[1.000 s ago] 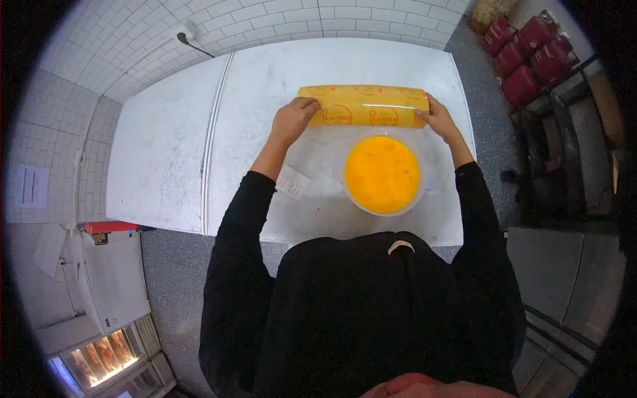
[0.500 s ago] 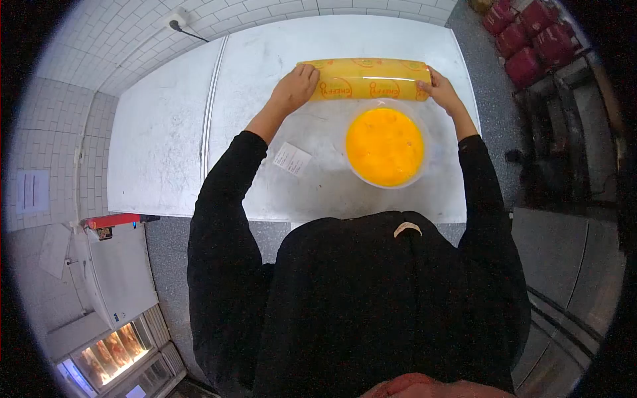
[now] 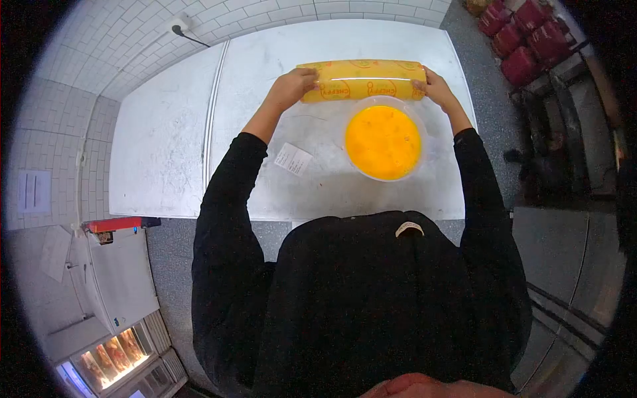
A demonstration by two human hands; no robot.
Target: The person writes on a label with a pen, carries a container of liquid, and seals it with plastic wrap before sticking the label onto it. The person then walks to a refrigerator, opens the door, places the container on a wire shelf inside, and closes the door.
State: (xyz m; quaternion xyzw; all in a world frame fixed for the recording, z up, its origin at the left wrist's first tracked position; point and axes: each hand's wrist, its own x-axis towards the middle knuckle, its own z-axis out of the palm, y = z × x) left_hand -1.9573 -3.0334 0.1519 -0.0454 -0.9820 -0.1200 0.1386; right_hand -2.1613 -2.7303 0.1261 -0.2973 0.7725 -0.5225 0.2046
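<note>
A large yellow roll of cling film (image 3: 368, 81) with red "CHEFFY" print lies sideways near the far part of the white table (image 3: 279, 192). My left hand (image 3: 296, 87) grips its left end, and my right hand (image 3: 432, 86) holds the right end. Just in front of the roll stands a round, translucent tub (image 3: 417, 171) filled with bright orange-yellow liquid (image 3: 383, 143), which looks like beaten egg. Its far rim sits close against the roll. To the left of the tub is a small printed paper slip (image 3: 292, 159).
A black plug and cable (image 3: 189, 35) hang from the wall socket behind the table. On the floor at the far right are several dark red bags or sacks (image 3: 521, 66). A white chest freezer (image 3: 123, 278) and a lit display cabinet (image 3: 114, 358) stand at the lower left.
Both hands and the roll have shifted slightly left. The roll now sits nearer the tub's far rim. The whole view has also moved a little.
</note>
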